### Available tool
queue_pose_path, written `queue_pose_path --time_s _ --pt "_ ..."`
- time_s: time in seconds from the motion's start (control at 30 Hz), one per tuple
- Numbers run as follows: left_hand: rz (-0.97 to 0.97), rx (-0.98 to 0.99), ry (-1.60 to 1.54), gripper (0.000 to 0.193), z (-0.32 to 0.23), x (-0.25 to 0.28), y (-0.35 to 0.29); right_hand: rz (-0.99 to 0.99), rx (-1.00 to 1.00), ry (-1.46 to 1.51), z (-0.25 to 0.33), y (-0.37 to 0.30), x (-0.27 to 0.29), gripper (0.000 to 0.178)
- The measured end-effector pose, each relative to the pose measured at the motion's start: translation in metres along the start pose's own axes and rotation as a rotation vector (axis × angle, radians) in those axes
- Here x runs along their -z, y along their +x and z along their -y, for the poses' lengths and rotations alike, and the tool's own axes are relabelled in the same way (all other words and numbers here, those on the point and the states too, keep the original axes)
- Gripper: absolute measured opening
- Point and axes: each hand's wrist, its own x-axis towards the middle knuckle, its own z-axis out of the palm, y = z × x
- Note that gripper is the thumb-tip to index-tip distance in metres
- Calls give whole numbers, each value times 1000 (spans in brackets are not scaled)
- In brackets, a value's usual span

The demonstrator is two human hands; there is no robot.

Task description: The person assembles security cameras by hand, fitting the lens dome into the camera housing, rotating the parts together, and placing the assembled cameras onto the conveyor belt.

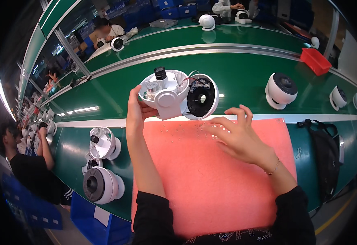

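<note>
My left hand [136,112] grips the left side of an opened white ball-shaped fan housing [166,100], raised over the far edge of a pink mat [211,179]. A black ribbed cylinder [160,73] stands up inside the bowl-shaped half. Thin wires run to the other half [203,98], which shows a black round part with a circuit board at its top. My right hand [239,136] hovers above the mat with fingers spread, apart from the housing. Under and beside its fingertips lie many small loose screws [182,130].
On the left stand another opened housing [103,143] and a closed fan [101,185]. More white fans [281,92] stand on the green belt [243,77] beyond. A red bin [315,61] is far right, a black bag [324,159] nearer. Co-workers sit left and across.
</note>
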Motion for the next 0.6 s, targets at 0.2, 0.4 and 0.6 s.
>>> queue_pose_path --time_s 0.2,0.4,0.6 --pt "91 -7 59 61 -5 -9 -5 -247 46 -46 19 10 -23 60" --pt "91 -5 -3 55 -6 -2 -6 -224 17 -86 -2 -7 6 51" --pt "408 89 -366 30 21 20 5 -559 198 262 7 -24 58 25"
